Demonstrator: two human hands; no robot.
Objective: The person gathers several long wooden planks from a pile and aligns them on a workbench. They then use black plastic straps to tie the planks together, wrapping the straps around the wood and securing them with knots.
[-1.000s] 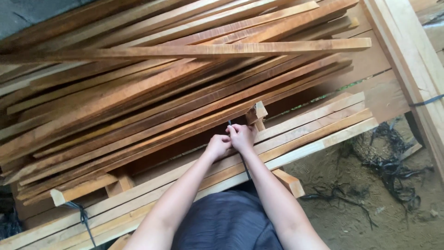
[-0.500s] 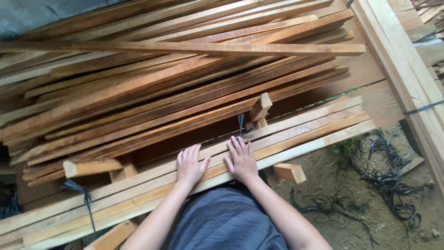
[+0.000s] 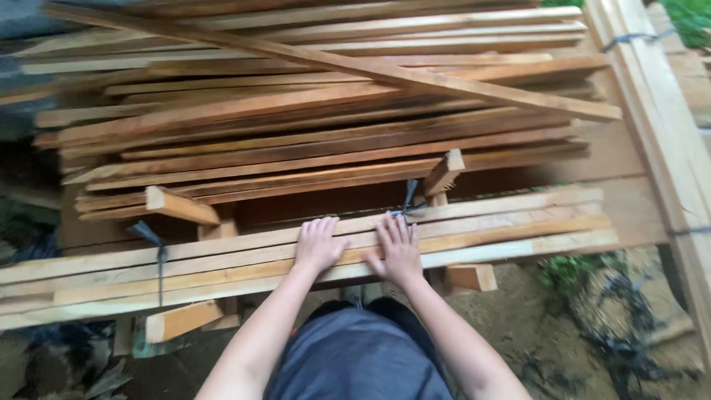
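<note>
- Head view: the left hand [image 3: 317, 244] and the right hand [image 3: 398, 250] lie flat on the bundle of pale wooden slats [image 3: 474, 226], fingers spread and released, grasping nothing
- The bundle lies across in front of the person, on short wooden blocks [image 3: 472, 276], just before the big stack of darker slats [image 3: 318, 133]
- A dark strap [image 3: 407, 198] ties the bundle just beyond the right hand; a second strap [image 3: 157, 255] sits far to the left
- I judge the bundle stiff, long and rather heavy, with rough dry faces that do not slip; splinters are possible
- Best hold seems under the near edge, hands wider apart, or close to the straps
</note>
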